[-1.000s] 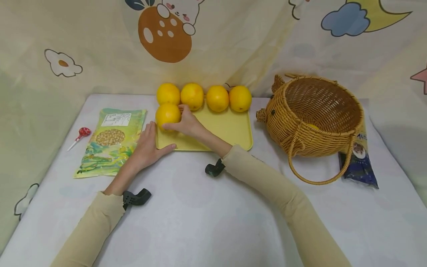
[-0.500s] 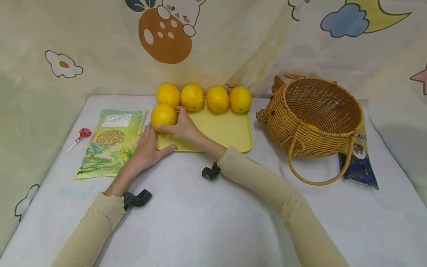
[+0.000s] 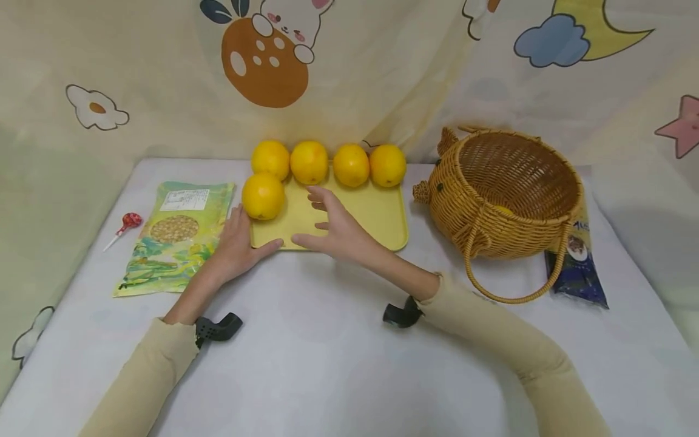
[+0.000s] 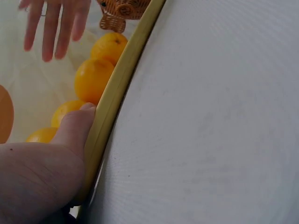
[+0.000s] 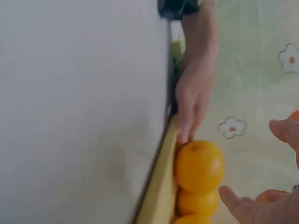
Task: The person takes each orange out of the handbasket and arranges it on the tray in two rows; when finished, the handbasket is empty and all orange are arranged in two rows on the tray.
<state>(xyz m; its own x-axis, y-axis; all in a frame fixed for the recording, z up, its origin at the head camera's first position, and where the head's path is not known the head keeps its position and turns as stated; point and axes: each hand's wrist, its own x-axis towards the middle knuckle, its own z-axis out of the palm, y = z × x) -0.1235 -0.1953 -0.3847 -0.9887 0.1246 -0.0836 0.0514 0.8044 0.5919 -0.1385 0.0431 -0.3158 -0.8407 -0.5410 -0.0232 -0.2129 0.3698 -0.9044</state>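
- Resting at the tray's (image 3: pixel 382 224) 9 o'clock edge, a smooth round yellow-orange fruit (image 3: pixel 263 196) lies released.
- Right hand (image 3: pixel 333 227): fingers spread, grasping nothing, above the tray's bare middle.
- Left hand (image 3: pixel 237 240): fingers relaxed, thumb along the tray's near rim.
- Snack bag (image 3: pixel 175 233) at 9 o'clock: label print unreadable.

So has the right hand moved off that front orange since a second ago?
Yes. The right hand has let go of the front orange and drawn back toward the near edge of the yellow tray, fingers spread, holding nothing.
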